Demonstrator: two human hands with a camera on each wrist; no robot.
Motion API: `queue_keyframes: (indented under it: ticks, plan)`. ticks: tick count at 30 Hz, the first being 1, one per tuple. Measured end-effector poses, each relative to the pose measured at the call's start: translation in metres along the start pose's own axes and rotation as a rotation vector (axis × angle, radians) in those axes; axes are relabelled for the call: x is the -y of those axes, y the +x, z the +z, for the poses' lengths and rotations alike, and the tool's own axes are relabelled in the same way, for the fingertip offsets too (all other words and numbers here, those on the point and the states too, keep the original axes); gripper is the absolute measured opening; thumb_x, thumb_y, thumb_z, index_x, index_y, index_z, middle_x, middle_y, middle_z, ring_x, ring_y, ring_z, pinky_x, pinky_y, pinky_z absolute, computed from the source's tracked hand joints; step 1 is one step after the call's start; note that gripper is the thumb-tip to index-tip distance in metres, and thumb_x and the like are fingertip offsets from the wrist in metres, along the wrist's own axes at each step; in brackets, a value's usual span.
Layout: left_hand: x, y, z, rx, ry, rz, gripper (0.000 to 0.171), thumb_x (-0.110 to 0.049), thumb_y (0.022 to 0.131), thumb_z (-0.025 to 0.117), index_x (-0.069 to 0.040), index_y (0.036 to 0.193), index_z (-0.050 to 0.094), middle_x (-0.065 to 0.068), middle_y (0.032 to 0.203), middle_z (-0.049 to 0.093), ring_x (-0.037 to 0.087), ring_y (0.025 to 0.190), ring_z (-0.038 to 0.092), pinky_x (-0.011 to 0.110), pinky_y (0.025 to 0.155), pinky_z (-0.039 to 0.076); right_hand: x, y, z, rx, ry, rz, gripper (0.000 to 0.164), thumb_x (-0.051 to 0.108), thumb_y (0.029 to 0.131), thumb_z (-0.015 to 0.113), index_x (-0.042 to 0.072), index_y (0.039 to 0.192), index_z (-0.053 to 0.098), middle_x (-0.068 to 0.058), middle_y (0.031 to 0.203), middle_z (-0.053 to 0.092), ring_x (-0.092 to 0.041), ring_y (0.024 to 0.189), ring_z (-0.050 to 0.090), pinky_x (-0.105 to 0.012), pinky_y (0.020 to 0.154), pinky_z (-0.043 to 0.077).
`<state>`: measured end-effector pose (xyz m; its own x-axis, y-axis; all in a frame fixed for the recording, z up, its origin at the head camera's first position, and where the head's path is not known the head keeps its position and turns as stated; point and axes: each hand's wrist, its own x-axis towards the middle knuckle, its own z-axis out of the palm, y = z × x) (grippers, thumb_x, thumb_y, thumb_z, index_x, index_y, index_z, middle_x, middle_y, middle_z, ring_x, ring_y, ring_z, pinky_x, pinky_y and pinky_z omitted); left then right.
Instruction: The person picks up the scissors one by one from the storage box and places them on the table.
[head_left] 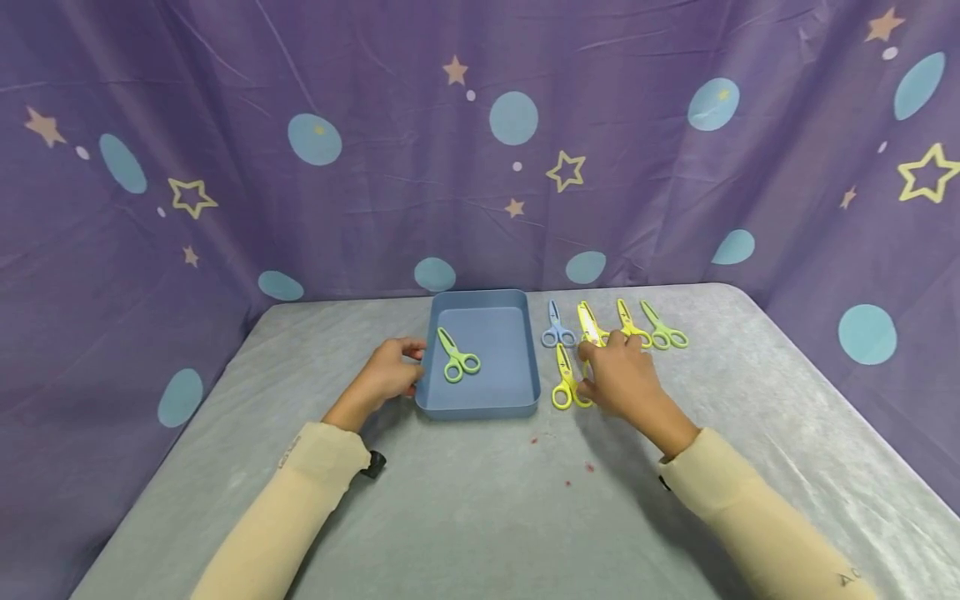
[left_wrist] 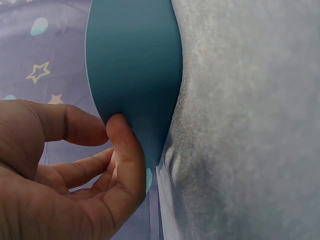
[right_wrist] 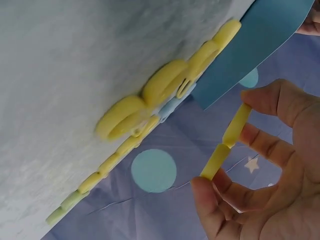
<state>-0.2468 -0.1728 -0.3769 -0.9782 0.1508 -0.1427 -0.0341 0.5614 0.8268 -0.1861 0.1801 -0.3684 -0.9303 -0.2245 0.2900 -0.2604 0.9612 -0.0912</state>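
In the head view my left hand (head_left: 390, 367) is at the left wall of a shallow blue tray (head_left: 478, 412). The left wrist view has its bent fingers and thumb at the rim of the tray (left_wrist: 142, 60). Green-handled scissors (head_left: 459, 364) lie inside. To the right, my right hand (head_left: 622, 375) reaches over a group of scissors. Its thumb and fingers pinch the yellow handles of one pair of scissors (right_wrist: 235, 130), clear of those on the table; the hand partly hides this pair in the head view. Just left of the hand lie yellow scissors (head_left: 562, 379).
Blue scissors (head_left: 555, 329) lie by the tray's right wall. Farther right are yellow scissors (head_left: 626, 318) and green scissors (head_left: 662, 332). The grey cloth-covered table (head_left: 480, 508) meets a purple patterned curtain (head_left: 375, 208) behind. A few small red marks (head_left: 589, 468) dot the cloth.
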Motion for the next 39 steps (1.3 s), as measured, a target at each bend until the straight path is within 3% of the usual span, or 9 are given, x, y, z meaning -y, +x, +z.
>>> queue_keyframes:
  ticks: [10,19,26,33,39]
  plan:
    - [0.002,-0.001,0.001,-0.004,0.006,-0.002,0.061,0.004,0.090,0.053,0.001,0.150,0.047,0.021,0.137,0.051,0.027,0.084,0.064,0.036,0.065,0.059,-0.024,-0.006,0.000,0.033,0.031,0.027,0.035,0.023,0.079,0.085,0.008,0.108,0.071,-0.032,0.104,0.059,-0.054,0.093,0.054,-0.060,0.062,0.051]
    - [0.001,0.000,0.000,-0.013,0.007,-0.005,0.061,0.004,0.089,0.052,0.002,0.150,0.047,0.021,0.137,0.051,0.026,0.084,0.064,0.033,0.063,0.058,-0.047,-0.010,-0.003,0.138,0.047,0.071,0.029,0.021,0.081,0.081,0.007,0.103,0.069,-0.029,0.098,0.058,-0.053,0.089,0.053,-0.059,0.059,0.049]
    - [0.002,0.001,-0.001,-0.001,0.001,-0.005,0.061,0.004,0.090,0.051,0.001,0.151,0.046,0.021,0.138,0.049,0.024,0.080,0.062,0.035,0.063,0.057,-0.065,-0.014,-0.007,0.271,0.109,0.101,0.032,0.025,0.084,0.080,0.006,0.107,0.068,-0.030,0.106,0.058,-0.051,0.092,0.051,-0.057,0.062,0.048]
    - [0.003,0.001,-0.001,-0.008,0.001,-0.002,0.061,0.004,0.090,0.051,0.001,0.150,0.046,0.020,0.137,0.050,0.025,0.083,0.062,0.033,0.062,0.057,-0.080,-0.015,-0.007,0.343,0.096,0.029,0.032,0.020,0.079,0.080,0.005,0.107,0.071,-0.019,0.098,0.064,-0.044,0.091,0.054,-0.057,0.074,0.045]
    - [0.001,0.001,0.000,-0.004,0.007,-0.007,0.060,0.003,0.091,0.052,0.000,0.151,0.046,0.020,0.138,0.050,0.025,0.084,0.064,0.034,0.064,0.058,-0.084,-0.016,-0.003,0.382,0.081,-0.010,0.029,0.019,0.079,0.081,0.006,0.103,0.071,-0.010,0.089,0.063,-0.037,0.088,0.056,-0.053,0.073,0.043]
